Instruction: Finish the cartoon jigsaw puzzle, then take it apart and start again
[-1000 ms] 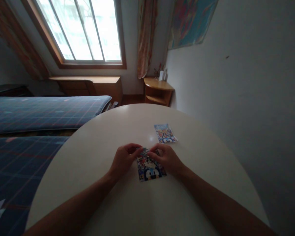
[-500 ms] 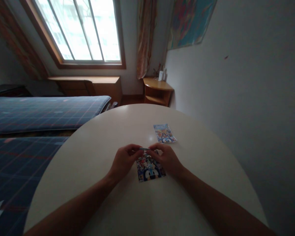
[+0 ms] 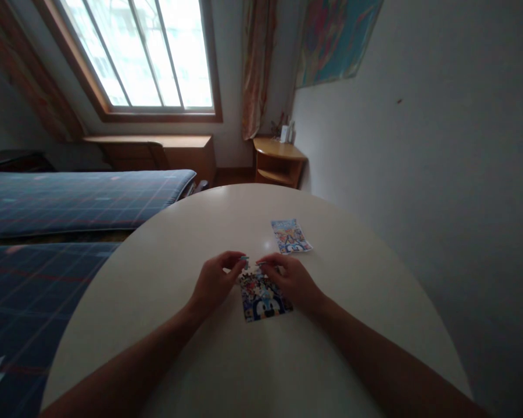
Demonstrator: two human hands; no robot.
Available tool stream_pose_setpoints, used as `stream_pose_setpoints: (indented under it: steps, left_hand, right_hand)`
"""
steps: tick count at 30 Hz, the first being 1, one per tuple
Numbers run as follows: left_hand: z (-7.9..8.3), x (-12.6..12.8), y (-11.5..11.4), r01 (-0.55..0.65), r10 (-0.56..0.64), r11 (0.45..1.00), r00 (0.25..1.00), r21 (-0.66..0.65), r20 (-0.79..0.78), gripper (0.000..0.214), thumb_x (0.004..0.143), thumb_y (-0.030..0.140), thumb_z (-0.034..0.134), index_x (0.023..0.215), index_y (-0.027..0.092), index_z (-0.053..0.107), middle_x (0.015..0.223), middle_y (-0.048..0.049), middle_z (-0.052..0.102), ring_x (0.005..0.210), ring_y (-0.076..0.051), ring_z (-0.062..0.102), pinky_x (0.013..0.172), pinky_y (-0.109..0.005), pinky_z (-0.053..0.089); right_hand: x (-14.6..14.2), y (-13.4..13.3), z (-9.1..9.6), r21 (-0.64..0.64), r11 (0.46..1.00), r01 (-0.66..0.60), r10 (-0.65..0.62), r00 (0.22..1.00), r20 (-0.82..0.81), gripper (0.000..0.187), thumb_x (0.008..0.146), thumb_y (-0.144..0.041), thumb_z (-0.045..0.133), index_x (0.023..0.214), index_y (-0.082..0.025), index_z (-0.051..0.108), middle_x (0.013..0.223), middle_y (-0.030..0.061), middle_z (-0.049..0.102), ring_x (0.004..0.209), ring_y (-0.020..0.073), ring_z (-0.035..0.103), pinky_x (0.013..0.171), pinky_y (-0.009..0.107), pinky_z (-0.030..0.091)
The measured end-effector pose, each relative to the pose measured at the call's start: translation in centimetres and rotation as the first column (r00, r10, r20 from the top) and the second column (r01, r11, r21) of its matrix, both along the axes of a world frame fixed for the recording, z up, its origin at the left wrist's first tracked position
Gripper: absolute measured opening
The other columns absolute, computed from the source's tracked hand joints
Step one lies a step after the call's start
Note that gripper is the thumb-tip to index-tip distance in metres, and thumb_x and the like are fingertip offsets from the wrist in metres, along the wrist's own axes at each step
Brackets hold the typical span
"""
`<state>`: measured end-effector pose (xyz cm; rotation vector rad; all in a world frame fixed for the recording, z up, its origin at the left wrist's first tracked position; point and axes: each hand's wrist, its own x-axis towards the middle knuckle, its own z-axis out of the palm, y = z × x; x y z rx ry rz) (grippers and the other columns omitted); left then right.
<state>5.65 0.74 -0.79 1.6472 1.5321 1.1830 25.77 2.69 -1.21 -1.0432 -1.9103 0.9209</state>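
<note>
A round white table (image 3: 340,325) fills the near half of the view, standing close to the plain wall on the right. To its left lie two beds with dark blue checked covers (image 3: 78,194), and beyond them is a wide window (image 3: 143,55) with a wooden sill.

Near the middle of the table lies a small rectangular jigsaw puzzle (image 3: 265,299), flat and picture side up. Its long axis runs from the person toward the window, the far end leaning slightly left. A blue cartoon figure sits at its near end, upright to the person.

The left hand (image 3: 215,281) rests on the table at the puzzle's left side, thumb and forefinger pinched on a small piece (image 3: 244,259) just over the far left corner. The right hand (image 3: 290,280) covers the puzzle's right edge and pinches a second small piece (image 3: 260,263) beside the first, the two close but apart.

A picture card (image 3: 291,236) with much the same print lies flat beyond the right hand, near it but not touching.
</note>
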Motion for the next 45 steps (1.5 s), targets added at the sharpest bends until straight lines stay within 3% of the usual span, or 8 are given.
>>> stream_pose_setpoints:
  steps: [12,17,21,25,32,35,39,45]
  left_hand:
    - [-0.5,0.6,-0.6,0.194,-0.187,0.98,0.974,-0.048,0.131,0.024,0.087,0.042,0.06,0.091,0.018,0.059,0.077,-0.005,0.075,0.068,-0.019,0.072,0.057,-0.024,0.054]
    - [-0.3,0.5,-0.4,0.106,-0.105,0.994,0.991,-0.01,0.087,0.024,0.088,0.043,0.056,0.089,0.019,0.059,0.079,-0.0054,0.075,0.07,-0.019,0.071,0.059,-0.025,0.053]
    - [-0.2,-0.9,0.5,-0.021,0.028,0.999,0.984,0.043,-0.178,0.022,0.087,0.039,0.056,0.086,0.019,0.066,0.083,-0.0052,0.074,0.072,-0.018,0.068,0.065,-0.027,0.05]
    - [0.0,-2.4,1.2,-0.06,0.028,0.997,0.839,-0.041,-0.543,0.022,0.09,0.033,0.054,0.096,0.023,0.073,0.083,-0.0034,0.074,0.077,-0.02,0.068,0.072,-0.029,0.048]
    - [0.9,-3.4,1.4,-0.159,0.025,0.979,0.719,-0.129,-0.694,0.029,0.092,0.037,0.052,0.112,0.025,0.07,0.088,-0.0041,0.076,0.08,-0.023,0.07,0.071,-0.031,0.05]
    - [1.4,-3.6,1.1,-0.17,0.047,0.981,0.69,-0.098,-0.722,0.033,0.092,0.035,0.053,0.122,0.025,0.062,0.091,-0.0028,0.075,0.081,-0.022,0.069,0.073,-0.031,0.05]
    - [1.4,-3.5,0.4,0.077,-0.142,0.989,0.737,-0.127,-0.661,0.023,0.086,0.039,0.061,0.102,0.024,0.068,0.094,-0.0033,0.072,0.08,-0.021,0.067,0.07,-0.029,0.047]
    - [0.6,-3.1,0.1,0.16,-0.21,0.977,0.8,-0.138,-0.562,0.013,0.08,0.033,0.066,0.083,0.022,0.069,0.09,-0.0043,0.067,0.074,-0.02,0.064,0.07,-0.029,0.046]
  right_hand:
    - [-0.5,-0.4,0.2,0.167,0.986,0.007,-0.026,0.993,0.112,0.014,0.088,-0.033,0.069,0.091,-0.021,0.074,0.087,0.0036,0.068,0.088,0.0189,0.063,0.083,0.032,0.046]
    - [-0.6,-0.4,0.2,0.235,0.972,0.004,-0.031,0.993,0.11,0.007,0.086,-0.026,0.07,0.083,-0.02,0.072,0.082,0.0022,0.069,0.085,0.0184,0.062,0.083,0.032,0.044]
    - [0.1,0.1,0.2,0.234,0.972,0.019,-0.058,0.985,0.161,0.01,0.09,-0.026,0.065,0.085,-0.02,0.073,0.087,0.0035,0.07,0.088,0.0185,0.063,0.085,0.032,0.044]
    - [0.9,0.5,0.5,0.219,0.97,0.105,-0.171,0.936,0.307,0.017,0.091,-0.027,0.061,0.083,-0.018,0.073,0.09,0.0064,0.071,0.092,0.0213,0.063,0.088,0.034,0.044]
    - [1.6,1.0,0.4,0.144,0.938,0.314,-0.346,0.845,0.407,0.016,0.088,-0.029,0.063,0.086,-0.016,0.071,0.086,0.0076,0.071,0.08,0.0208,0.063,0.077,0.034,0.047]
    - [1.6,1.0,0.4,0.201,0.953,0.227,-0.291,0.873,0.392,0.015,0.087,-0.026,0.063,0.095,-0.016,0.072,0.095,0.0085,0.071,0.094,0.0229,0.063,0.088,0.037,0.046]
    - [1.4,0.5,0.2,0.27,0.963,0.007,-0.119,0.908,0.403,0.022,0.086,-0.03,0.067,0.105,-0.02,0.073,0.113,0.0091,0.067,0.111,0.0256,0.057,0.102,0.044,0.04]
    - [1.3,0.3,-0.3,0.287,0.958,-0.016,-0.106,0.908,0.406,0.028,0.085,-0.027,0.068,0.111,-0.02,0.071,0.118,0.0102,0.066,0.114,0.0265,0.055,0.105,0.046,0.039]
